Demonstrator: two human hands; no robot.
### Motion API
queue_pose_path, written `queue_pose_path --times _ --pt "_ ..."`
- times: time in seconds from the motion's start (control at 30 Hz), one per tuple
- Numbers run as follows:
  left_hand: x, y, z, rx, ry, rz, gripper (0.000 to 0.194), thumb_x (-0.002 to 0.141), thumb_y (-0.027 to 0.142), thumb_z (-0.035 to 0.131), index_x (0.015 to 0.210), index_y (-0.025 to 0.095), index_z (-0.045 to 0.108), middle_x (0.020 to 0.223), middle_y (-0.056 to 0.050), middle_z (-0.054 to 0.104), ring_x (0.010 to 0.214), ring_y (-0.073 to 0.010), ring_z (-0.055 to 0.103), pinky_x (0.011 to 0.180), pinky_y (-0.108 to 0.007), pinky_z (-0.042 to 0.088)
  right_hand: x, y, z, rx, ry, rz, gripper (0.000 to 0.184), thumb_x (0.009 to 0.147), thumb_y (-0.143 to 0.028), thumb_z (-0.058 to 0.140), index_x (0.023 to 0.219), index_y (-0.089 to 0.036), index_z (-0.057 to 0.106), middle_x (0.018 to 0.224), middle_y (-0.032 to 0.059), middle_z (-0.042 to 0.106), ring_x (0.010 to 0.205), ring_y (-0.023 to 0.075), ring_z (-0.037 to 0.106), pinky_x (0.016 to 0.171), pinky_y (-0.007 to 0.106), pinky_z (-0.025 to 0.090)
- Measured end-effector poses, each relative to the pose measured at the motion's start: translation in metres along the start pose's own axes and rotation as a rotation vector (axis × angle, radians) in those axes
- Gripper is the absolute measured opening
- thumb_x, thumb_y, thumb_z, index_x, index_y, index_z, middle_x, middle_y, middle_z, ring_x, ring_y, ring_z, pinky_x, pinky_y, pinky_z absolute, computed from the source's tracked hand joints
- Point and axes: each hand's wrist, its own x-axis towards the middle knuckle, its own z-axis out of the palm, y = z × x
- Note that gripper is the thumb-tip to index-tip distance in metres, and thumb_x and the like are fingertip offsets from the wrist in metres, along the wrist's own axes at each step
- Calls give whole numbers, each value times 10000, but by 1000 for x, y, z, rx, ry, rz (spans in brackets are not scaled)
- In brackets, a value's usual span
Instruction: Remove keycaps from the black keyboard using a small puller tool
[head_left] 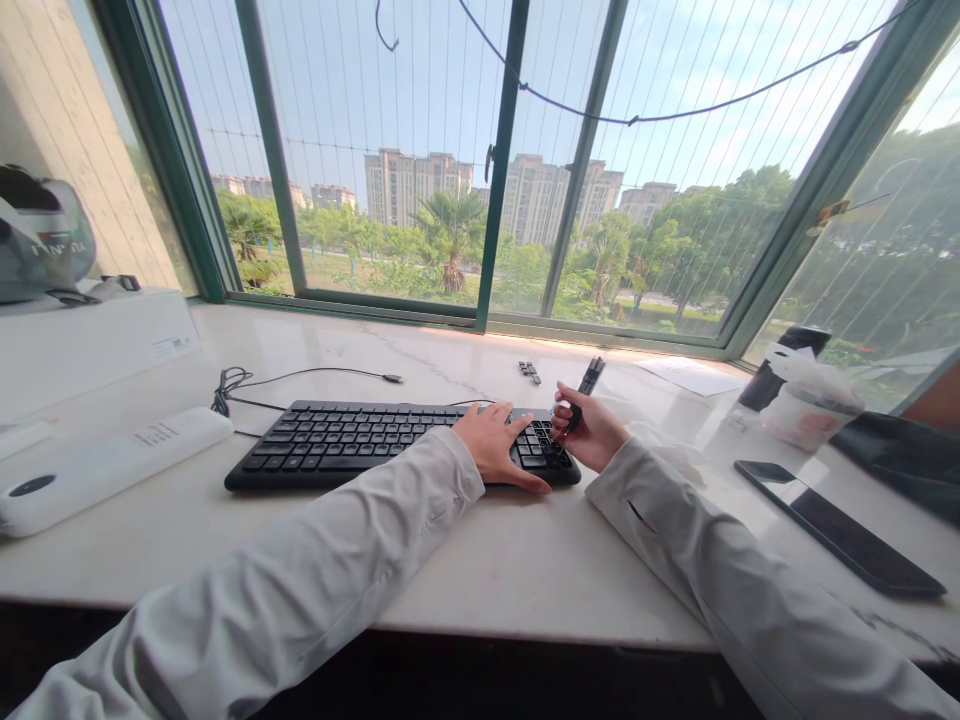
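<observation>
A black keyboard (337, 435) lies on the white marble counter. My left hand (495, 442) rests over its right part, fingers spread and thumb stretched along the front edge. In my closed right hand (592, 430) is a slim black tool (591, 378), tilted with its upper end sticking out above the fist. The tool's lower end points down at the number pad (536, 445), where several keys look uncovered. Whether it touches the keys I cannot tell. Several loose black keycaps (529, 372) lie just behind the keyboard.
A coiled black cable (232, 385) with a USB plug lies behind the keyboard. A white elongated device (112, 465) and a white box (97, 335) stand left. To the right are a dark flat panel (840, 525), a bagged tub (810, 405) and paper (690, 375). Windows close off the back.
</observation>
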Motion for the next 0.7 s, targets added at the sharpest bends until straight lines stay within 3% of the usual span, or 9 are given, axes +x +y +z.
queue_pose_path --times 0.17,0.5,0.7 --pt "0 0 1 5 7 -3 1190 561 945 390 1517 251 243 1569 -140 231 1428 -361 192 1144 -534 126 -4 -3 0 -36 -17 45 247 841 -320 659 705 -185 505 517 -71 323 443 66 309 386 189 285" --pt "-1 1 -1 1 4 -5 1220 538 964 371 1516 243 250 1566 -155 231 1430 -354 191 1145 -534 129 -3 4 4 2 -22 -52 274 784 -316 718 695 -185 494 506 -76 320 440 60 311 380 182 268" --pt "-1 1 -1 4 3 -5 1209 546 958 378 1519 253 240 1570 -146 226 1432 -353 186 1146 -523 127 3 2 -2 20 -24 -14 269 789 -301 714 704 -196 481 489 -81 308 425 64 302 387 188 297"
